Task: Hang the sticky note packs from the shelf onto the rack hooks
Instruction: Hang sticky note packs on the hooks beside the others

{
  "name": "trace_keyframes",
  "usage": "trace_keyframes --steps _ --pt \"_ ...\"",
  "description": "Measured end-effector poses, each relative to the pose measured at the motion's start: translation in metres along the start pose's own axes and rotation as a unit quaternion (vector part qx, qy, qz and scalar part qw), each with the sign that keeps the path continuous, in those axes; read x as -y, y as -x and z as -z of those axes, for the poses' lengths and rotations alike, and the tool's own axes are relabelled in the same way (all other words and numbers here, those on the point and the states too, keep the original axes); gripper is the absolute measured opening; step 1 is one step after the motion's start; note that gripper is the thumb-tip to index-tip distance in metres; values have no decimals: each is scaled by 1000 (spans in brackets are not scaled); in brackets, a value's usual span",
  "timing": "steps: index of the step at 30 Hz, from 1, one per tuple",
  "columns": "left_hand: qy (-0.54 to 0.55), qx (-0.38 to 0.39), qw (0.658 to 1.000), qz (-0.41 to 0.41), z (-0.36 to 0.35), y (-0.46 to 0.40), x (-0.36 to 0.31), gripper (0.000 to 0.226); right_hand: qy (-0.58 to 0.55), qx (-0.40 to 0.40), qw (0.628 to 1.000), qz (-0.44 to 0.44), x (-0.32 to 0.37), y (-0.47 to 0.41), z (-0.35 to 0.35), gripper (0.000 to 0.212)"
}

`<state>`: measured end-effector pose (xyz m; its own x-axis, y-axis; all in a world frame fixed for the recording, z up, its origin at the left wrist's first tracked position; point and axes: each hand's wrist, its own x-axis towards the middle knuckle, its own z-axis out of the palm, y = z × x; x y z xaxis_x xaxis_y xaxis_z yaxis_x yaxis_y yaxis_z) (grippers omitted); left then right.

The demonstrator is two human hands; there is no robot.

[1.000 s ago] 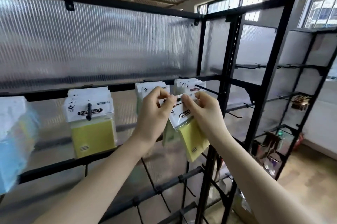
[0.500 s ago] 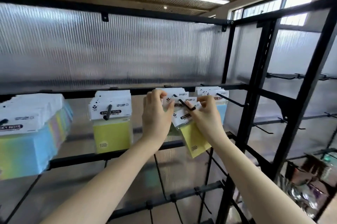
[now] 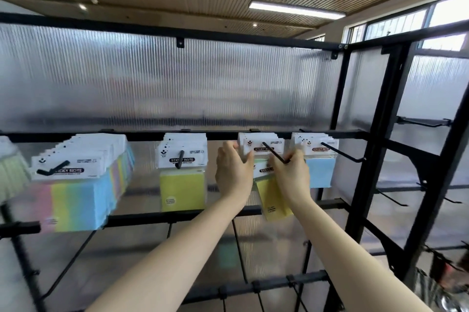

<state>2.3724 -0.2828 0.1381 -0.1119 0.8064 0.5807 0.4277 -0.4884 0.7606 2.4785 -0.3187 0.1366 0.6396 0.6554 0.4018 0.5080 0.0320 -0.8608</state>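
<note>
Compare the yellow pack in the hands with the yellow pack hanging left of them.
The held yellow pack hangs tilted, gripped by both the left hand and the right hand; the hanging yellow pack sits straight and untouched on its hook. Both have white STICKY NOTE headers.

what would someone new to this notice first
Both hands meet at centre: the left hand and the right hand hold a yellow pack, tilted, at a hook. Along the same black bar hang more packs: a thick rainbow stack at left, a yellow stack beside it, a blue stack at right. Behind everything stands a ribbed translucent panel.
</note>
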Motion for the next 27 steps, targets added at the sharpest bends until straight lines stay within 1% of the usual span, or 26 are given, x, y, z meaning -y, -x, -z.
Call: trace_keyframes --steps 2,5,7,9,11,12,15,17,19,21,24,27 --pt "3 0 1000 -14 6 11 -1 25 -33 -3 999 0 -1 10 3 24" --pt "40 2 998 -53 22 35 -1 17 -107 -1 994 11 -5 33 10 25" --pt "83 42 994 -62 39 52 -3 16 -147 -8 989 32 -7 52 18 16" --pt "138 104 983 -64 61 69 -7 23 -183 -22 981 52 -6 72 22 8" --pt "175 146 972 -62 85 81 -10 35 -215 -37 974 58 -1 89 21 10" --pt "179 157 970 -57 95 84 -11 37 -232 -39 970 60 4 97 19 12" --pt "179 173 968 -17 122 84 -13 21 -269 -24 961 64 24 115 5 12" --pt "185 161 969 -19 139 79 -13 13 -285 -11 955 86 41 123 -5 11" --pt "179 115 975 -57 156 75 -13 11 -289 6 947 138 60 130 -13 8" --pt "170 59 979 -97 172 70 -11 13 -290 42 938 188 78 135 -20 5" --pt "163 10 981 -106 185 58 -4 15 -256 78 931 250 95 136 -32 17" --pt "150 -12 984 -98 188 46 7 13 -244 91 928 265 102 135 -44 21"
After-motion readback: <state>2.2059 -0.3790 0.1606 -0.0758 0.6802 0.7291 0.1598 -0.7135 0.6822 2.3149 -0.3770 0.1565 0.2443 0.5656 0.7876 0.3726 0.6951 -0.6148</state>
